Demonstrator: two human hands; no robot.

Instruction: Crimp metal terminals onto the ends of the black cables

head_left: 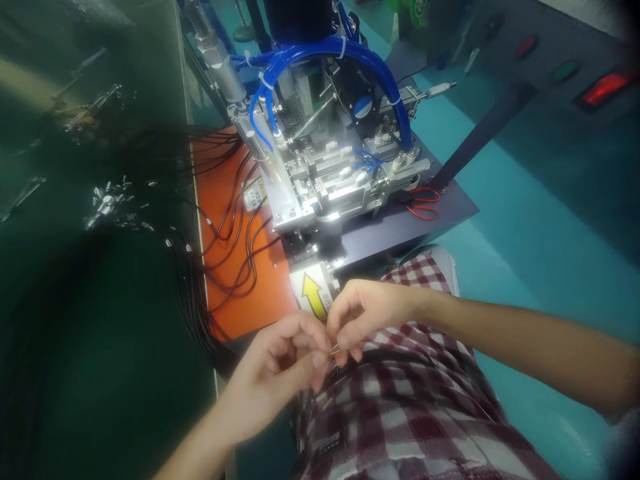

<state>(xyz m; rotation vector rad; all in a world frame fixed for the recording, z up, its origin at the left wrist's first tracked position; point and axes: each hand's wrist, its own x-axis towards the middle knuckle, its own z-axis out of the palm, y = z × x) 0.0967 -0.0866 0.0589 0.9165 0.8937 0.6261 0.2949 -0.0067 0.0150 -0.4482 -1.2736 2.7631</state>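
Thin coloured wires (334,350), yellowish and reddish, show between my two hands, just above my checkered lap. My left hand (287,363) pinches one side of them between thumb and fingers. Coming from the right, my right hand (363,317) is closed on the other side, its fingertips almost touching the left ones. The wires' ends are too small to make out. Just beyond the hands is a white label with a yellow arrow (313,293) on the front of a machine (345,180).
Black cables (247,267) lie across an orange plate (225,220) and the green table (125,347) at left. Small shiny metal parts (113,203) are heaped there. Blue air hoses (330,48) arch over the machine. Red-handled scissors (425,202) lie on its base. A control panel (560,60) hangs upper right.
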